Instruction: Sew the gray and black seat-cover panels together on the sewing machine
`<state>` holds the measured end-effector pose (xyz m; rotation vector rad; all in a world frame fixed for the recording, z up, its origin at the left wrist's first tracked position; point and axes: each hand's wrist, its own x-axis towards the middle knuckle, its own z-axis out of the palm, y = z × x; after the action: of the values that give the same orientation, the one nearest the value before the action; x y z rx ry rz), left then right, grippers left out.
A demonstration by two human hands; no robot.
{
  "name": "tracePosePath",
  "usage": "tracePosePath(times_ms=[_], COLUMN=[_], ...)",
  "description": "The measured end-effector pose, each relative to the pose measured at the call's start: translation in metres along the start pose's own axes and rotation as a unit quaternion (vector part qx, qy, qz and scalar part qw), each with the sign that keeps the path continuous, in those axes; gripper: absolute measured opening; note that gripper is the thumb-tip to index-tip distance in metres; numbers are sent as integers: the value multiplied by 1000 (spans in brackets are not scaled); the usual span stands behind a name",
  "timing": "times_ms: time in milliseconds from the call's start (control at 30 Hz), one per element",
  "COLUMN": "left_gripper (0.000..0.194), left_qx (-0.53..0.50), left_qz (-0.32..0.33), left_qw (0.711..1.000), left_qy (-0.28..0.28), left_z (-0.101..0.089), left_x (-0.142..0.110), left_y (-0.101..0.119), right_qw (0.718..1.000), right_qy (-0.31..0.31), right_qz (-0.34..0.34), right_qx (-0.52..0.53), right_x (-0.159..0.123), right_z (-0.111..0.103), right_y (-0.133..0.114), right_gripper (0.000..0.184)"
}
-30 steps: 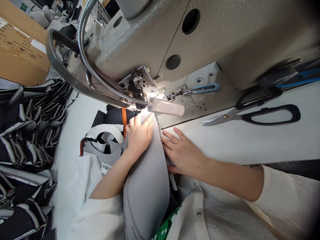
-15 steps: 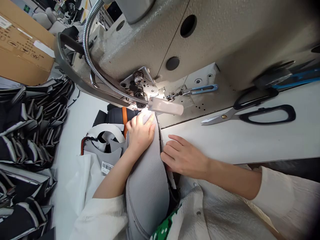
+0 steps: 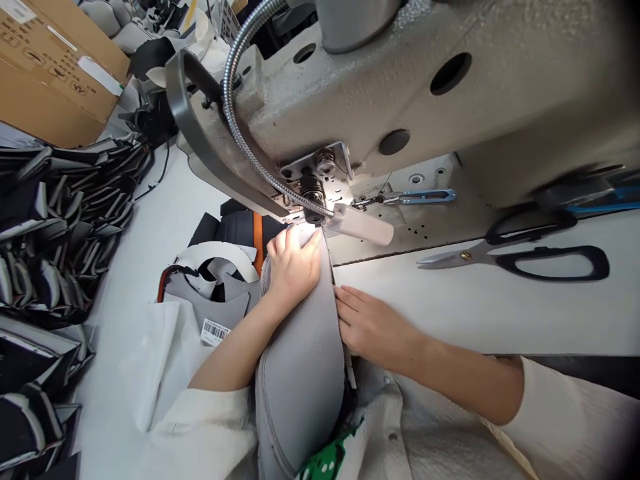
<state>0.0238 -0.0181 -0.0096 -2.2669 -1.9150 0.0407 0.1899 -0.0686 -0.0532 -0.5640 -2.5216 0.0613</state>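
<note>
A long grey fabric panel point(image 3: 305, 373) with a dark edge runs from my lap up to the presser foot of the sewing machine point(image 3: 313, 200). My left hand point(image 3: 294, 267) is closed over its upper end, close to the lit needle area, thumb apart from the curled fingers. Along the right edge of the panel, my right hand point(image 3: 373, 327) has its fingers together and holds that edge. The thumb and the underside of the panel are hidden there. A white lamp point(image 3: 363, 225) glows just right of the needle, which I cannot make out.
Black-handled scissors point(image 3: 520, 257) lie on the white table at right. Blue thread snips point(image 3: 420, 197) rest on the machine bed. Left are grey cut pieces point(image 3: 207, 303) with a barcode label, piles of dark padded pieces point(image 3: 65, 233) and a cardboard box point(image 3: 55, 73).
The whole view has shifted, so the machine sits further right and lower. My right hand's extended index finger has come down against the panel's edge. The left hand keeps its place on the panel.
</note>
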Motion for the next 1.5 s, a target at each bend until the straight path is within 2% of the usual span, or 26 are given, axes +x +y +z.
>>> tracePosePath(times_ms=[200, 267, 367, 433, 500, 600, 700, 800, 967, 1067, 1167, 1300, 1500], left_gripper=[34, 35, 35, 39, 52, 60, 57, 55, 56, 53, 50, 41, 25], left_qx=[-17, -22, -34, -35, -41, -63, -87, -110, -82, -89, -99, -105, -127], left_qz=[33, 53, 66, 61, 58, 61, 65, 63, 29, 22, 22, 42, 69], left_qw=[999, 998, 997, 994, 986, 974, 964, 957, 980, 984, 986, 992, 986], left_qy=[34, 29, -23, -85, -150, -209, -242, -262, -180, -153, -130, -64, 86], left_z=[14, 13, 0, -11, -18, -21, -25, -29, -12, -1, 2, 5, 20], left_x=[23, 29, 20, 2, -20, -40, -38, -30, -33, -29, -17, -1, 18], left_y=[-17, -22, -18, -9, -1, -4, -21, -28, -11, -6, -10, -16, -24], right_qw=[996, 992, 991, 995, 999, 997, 981, 979, 996, 998, 999, 1000, 999], right_qy=[-63, -94, -107, -86, -46, 54, 129, 130, 44, 35, 27, 6, -2], right_qz=[45, 27, -27, -29, -13, -24, -53, -59, -10, -6, 0, 11, 40], right_qx=[40, 75, 80, 44, 10, 44, 133, 146, 77, 50, 29, 13, -3], right_x=[1, -5, -19, -26, -26, -11, 8, 13, -9, -14, -8, 2, 16], right_z=[-4, -6, 0, 8, 15, 18, 7, -6, -4, 2, 3, 4, 9], right_y=[2, -4, -19, -28, -37, -47, -54, -54, -42, -34, -27, -17, -5], right_gripper=[27, 30, 18, 13, 16, 17, 18, 19, 13, 15, 15, 19, 33])
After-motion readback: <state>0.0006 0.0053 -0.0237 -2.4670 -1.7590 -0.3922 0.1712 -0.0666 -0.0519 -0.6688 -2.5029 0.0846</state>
